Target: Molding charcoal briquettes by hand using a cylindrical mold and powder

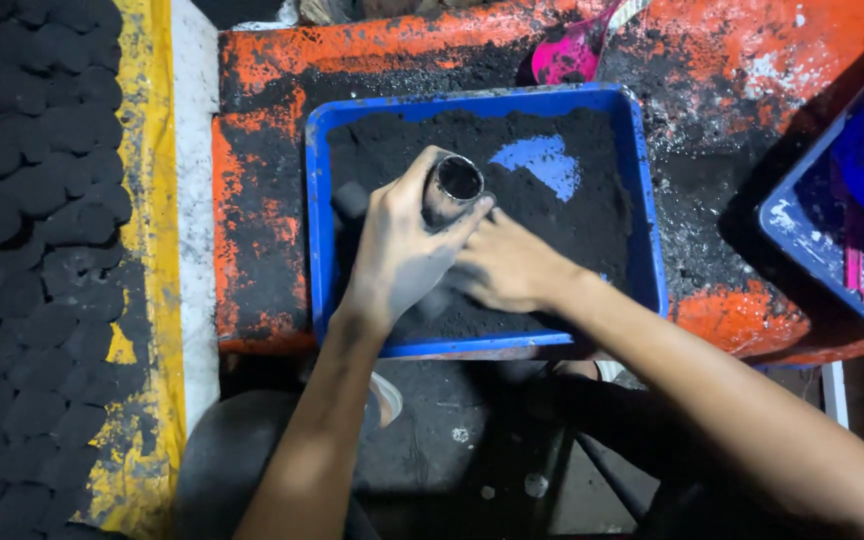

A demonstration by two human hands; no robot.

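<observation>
A blue plastic tray (317,200) holds a bed of black powder (572,215), with one bare blue patch near its middle. My left hand (397,250) is wrapped around a short metal tube (452,185), held upright over the powder with its open end up. My right hand (507,265) rests low on the powder just beside the tube's base, fingers tucked toward it. Both hands are smeared black.
The tray sits on an orange bench (262,150) caked in black dust. A pink scoop (572,50) lies behind the tray. A second blue tray (832,230) with a blue bowl stands at right. Rows of dark pressed cakes (32,250) lie on a yellow sheet at left.
</observation>
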